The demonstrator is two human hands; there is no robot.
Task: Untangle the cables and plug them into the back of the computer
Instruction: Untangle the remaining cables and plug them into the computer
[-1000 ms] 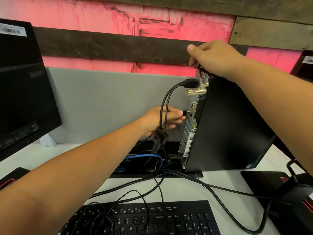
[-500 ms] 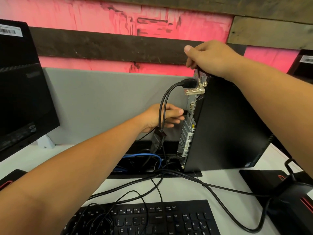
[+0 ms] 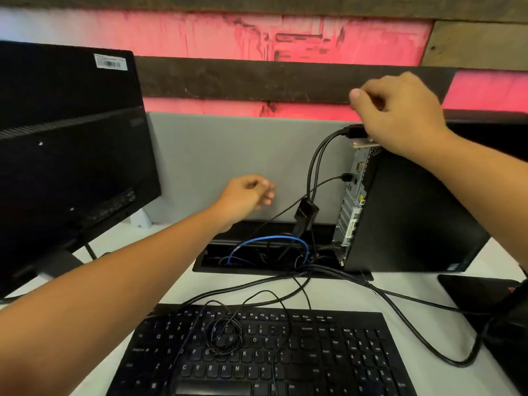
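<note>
Two cables are already plugged into the back of the computer (image 3: 355, 195); a limp thin cable (image 3: 225, 332) lies coiled on the keyboard (image 3: 314, 355), best pinched at its stiff plug. Left hand (image 3: 245, 195) hangs loosely curled and empty; right hand (image 3: 400, 115) steadies the computer's top.

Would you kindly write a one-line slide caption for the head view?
Right hand on the computer top, left hand empty beside the plugged-in thin cable.
</note>
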